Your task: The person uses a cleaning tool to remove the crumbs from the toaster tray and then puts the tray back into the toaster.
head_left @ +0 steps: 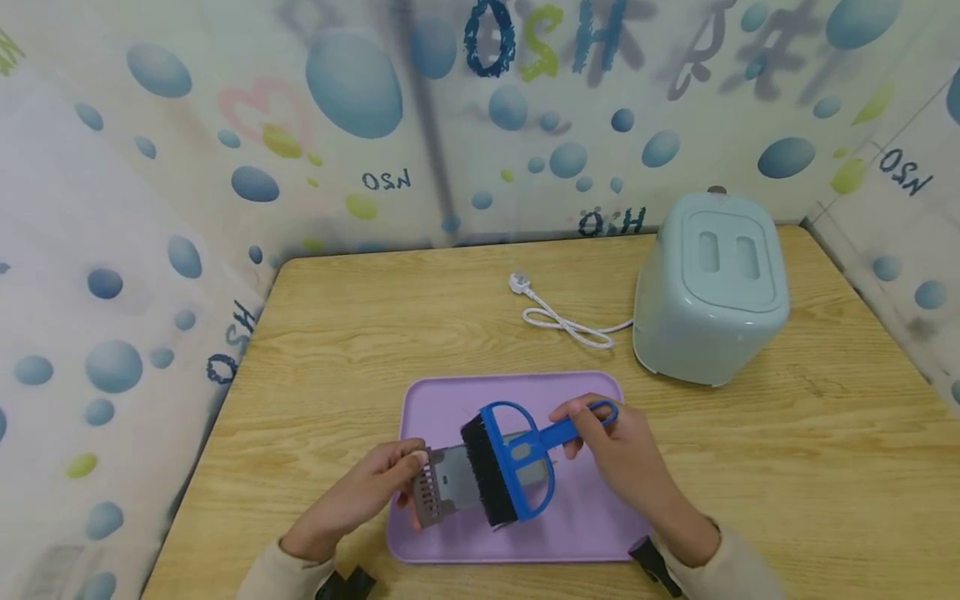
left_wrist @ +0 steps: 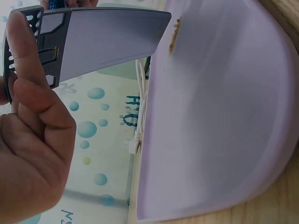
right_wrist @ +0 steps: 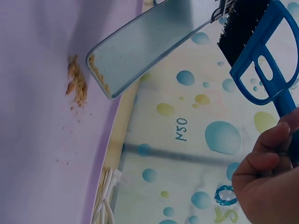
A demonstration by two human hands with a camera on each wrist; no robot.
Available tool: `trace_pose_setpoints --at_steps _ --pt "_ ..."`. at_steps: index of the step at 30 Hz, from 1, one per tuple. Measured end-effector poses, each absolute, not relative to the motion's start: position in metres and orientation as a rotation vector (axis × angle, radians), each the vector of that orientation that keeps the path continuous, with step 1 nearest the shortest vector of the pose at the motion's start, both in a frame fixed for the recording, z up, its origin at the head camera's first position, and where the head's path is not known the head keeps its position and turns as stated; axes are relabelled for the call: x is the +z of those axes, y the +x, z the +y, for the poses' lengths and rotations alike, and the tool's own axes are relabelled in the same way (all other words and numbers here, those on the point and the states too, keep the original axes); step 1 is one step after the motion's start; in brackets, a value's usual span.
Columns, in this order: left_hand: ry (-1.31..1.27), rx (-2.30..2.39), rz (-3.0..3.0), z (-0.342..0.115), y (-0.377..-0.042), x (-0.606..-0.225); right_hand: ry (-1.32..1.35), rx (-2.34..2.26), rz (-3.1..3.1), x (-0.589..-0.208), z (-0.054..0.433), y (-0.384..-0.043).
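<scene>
My left hand point(head_left: 367, 485) grips the slotted grey end of a toaster crumb tray point(head_left: 453, 468), holding it over a purple tray point(head_left: 585, 529). The crumb tray slants down to the right, with a few crumbs along its far edge in the right wrist view. My right hand point(head_left: 624, 454) holds a blue brush point(head_left: 534, 446) by its looped handle. Its black bristles point(head_left: 486, 471) overlap the crumb tray in the head view. Brown crumbs point(right_wrist: 77, 84) lie in a small pile on the purple tray, just beyond the crumb tray's end.
A pale green toaster point(head_left: 712, 292) stands at the back right of the wooden table point(head_left: 360, 325). Its white cord point(head_left: 558, 319) lies loosely looped, with the plug point(head_left: 519, 283) to the left. Behind the table rises a wall with blue dots and letters.
</scene>
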State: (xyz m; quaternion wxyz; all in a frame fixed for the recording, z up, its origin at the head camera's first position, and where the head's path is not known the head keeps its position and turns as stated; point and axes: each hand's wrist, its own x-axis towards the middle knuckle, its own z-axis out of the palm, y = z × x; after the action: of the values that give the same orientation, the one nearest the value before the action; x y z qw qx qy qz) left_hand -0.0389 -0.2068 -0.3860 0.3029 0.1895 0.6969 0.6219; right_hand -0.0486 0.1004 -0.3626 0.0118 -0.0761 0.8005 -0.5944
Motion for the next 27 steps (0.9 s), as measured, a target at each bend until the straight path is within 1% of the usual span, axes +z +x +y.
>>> trace_pose_setpoints --at_steps 12,27 --pt "0.474 1.638 1.857 -0.205 -0.041 -0.383 -0.349 -1.963 2.331 -0.364 0.084 -0.046" --pt "0.489 1.676 1.845 -0.206 -0.040 -0.387 -0.260 -1.931 2.361 -0.371 0.073 -0.044"
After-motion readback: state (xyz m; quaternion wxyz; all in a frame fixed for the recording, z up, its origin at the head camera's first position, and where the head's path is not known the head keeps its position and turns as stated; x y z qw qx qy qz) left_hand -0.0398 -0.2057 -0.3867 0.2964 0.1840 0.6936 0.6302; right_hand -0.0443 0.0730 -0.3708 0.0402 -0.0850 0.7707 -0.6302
